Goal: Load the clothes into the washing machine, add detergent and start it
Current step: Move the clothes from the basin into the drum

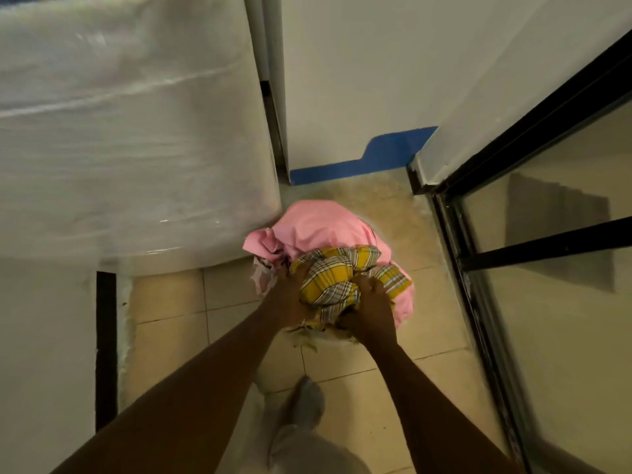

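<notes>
A bundle of clothes hangs low over the tiled floor in front of me: a pink garment (318, 227) behind and a yellow plaid cloth (337, 278) on top. My left hand (290, 295) grips the bundle's left side. My right hand (367, 313) is closed on the plaid cloth at its right. To the left stands a large white appliance wrapped in clear plastic film (130, 131), likely the washing machine; its opening and controls are out of view.
A glass door with a black frame (513, 241) stands at the right. A white wall with a blue skirting (359, 162) closes the far end. My foot (304, 401) rests on the beige tiles below the bundle. A narrow dark strip (106, 347) runs down the left.
</notes>
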